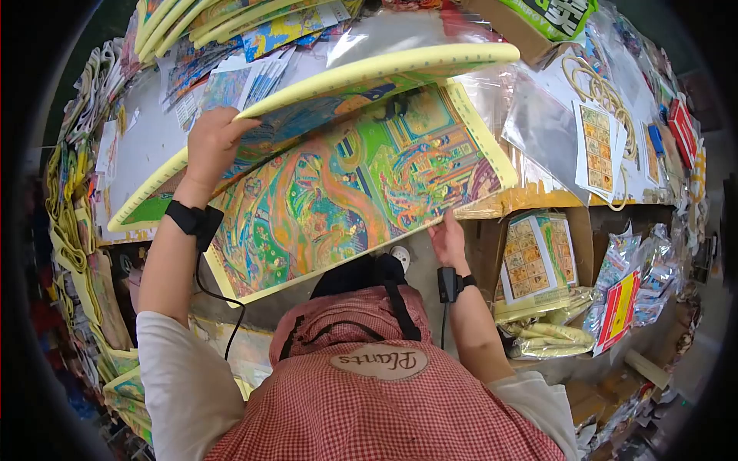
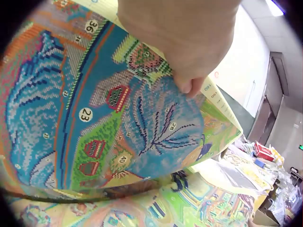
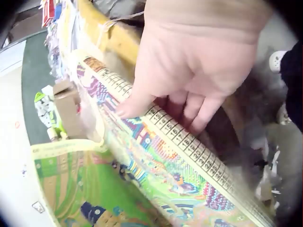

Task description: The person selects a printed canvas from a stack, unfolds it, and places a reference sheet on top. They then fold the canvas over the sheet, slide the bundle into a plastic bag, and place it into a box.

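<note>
A large printed cross-stitch canvas [image 1: 323, 215] with a pale yellow border lies folded over across the table's near edge. My left hand [image 1: 211, 150] grips the border of its raised upper layer [image 1: 369, 73], which stands tilted above the lower one. In the left wrist view the thumb of that hand [image 2: 189, 42] presses on the printed face of the blue and green pattern. On the near border of the lower layer, my right hand [image 1: 448, 242] pinches the edge. The right wrist view shows its thumb [image 3: 132, 104] on top, beside a row of printed numbers, with the other fingers underneath.
Several folded canvases [image 1: 169, 31] are stacked at the far left, beside leaflets [image 1: 257, 77]. To the right lie a chart sheet [image 1: 596, 146], a coiled cord [image 1: 592, 77] and a red box [image 1: 682, 127]. Below the table edge, a carton [image 1: 588, 230] holds packaged canvases.
</note>
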Demonstrator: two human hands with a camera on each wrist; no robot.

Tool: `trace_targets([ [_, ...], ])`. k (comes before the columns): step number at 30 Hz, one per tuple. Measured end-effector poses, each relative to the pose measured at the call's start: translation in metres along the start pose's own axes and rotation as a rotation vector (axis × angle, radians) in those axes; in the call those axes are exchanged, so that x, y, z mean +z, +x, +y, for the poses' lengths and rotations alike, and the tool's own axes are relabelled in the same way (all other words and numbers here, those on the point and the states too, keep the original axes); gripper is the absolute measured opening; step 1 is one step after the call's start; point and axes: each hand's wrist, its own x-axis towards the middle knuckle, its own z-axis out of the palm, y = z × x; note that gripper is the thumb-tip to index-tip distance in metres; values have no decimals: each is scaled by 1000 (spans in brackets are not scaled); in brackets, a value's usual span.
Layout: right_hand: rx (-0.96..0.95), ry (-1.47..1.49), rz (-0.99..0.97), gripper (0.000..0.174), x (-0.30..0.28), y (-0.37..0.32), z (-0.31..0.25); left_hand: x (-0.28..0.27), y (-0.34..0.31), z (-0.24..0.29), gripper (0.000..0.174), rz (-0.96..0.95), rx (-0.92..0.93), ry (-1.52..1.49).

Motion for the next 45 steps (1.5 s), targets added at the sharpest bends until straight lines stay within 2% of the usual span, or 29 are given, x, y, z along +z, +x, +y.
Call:
trace_targets([
  [4,-179,-319,89,25,39,24,-18,3,-3,28,21,45,90,-46],
  [7,-257,-637,300,30,60,42,-26,6,-27,66,22,-37,70,-112],
  [9,-348,-793,360,34,66,56,-23,22,-57,91,27,-136,91,-179],
  [11,-385,-923,389,34,59,73,-17,53,-93,109,37,-275,56,-300],
  [14,-329,-965,366,38,54,77,-22,111,-164,146,50,-697,-268,-508],
  [17,-247,-800,319,40,61,66,-28,136,-193,155,56,-560,-390,-422],
  [18,-158,-818,326,39,57,69,-32,139,-194,156,45,-536,-445,-374],
  [21,-92,-831,329,33,61,63,-39,127,-183,164,47,-387,-491,-360],
  [22,-138,-920,327,36,52,69,-38,125,-185,168,49,-390,-555,-415],
  [25,-575,-1145,545,38,22,87,-27,116,-197,180,48,-344,-644,-495],
  [26,-600,-1102,502,39,19,89,-26,112,-204,181,46,-333,-677,-523],
  [28,-338,-864,194,39,50,66,-31,102,-221,180,44,-305,-749,-569],
  [29,-203,-737,49,39,71,54,-33,101,-236,179,43,-284,-865,-488],
  [30,-194,-844,92,44,88,42,-26,104,-257,177,42,-263,-976,-407],
  [33,23,-1025,206,51,113,40,-27,110,-326,172,46,-158,-1310,-149],
  [34,140,-1021,256,56,126,38,-33,111,-346,167,54,-214,-1457,-72],
  [37,231,-847,163,53,147,32,-36,103,-376,152,74,-318,-1855,140],
  [38,224,-788,191,45,129,55,-27,99,-381,149,79,-341,-1982,212],
  [41,172,-571,98,35,102,70,-17,108,-415,143,86,113,-2254,133],
  [42,117,-724,243,31,121,45,-24,113,-427,135,88,152,-2390,124],
  [44,-7,-747,208,29,104,41,-19,88,-424,133,92,475,-2382,-758],
  [45,-65,-758,190,29,99,41,-16,77,-424,127,94,626,-2281,-1198],
])
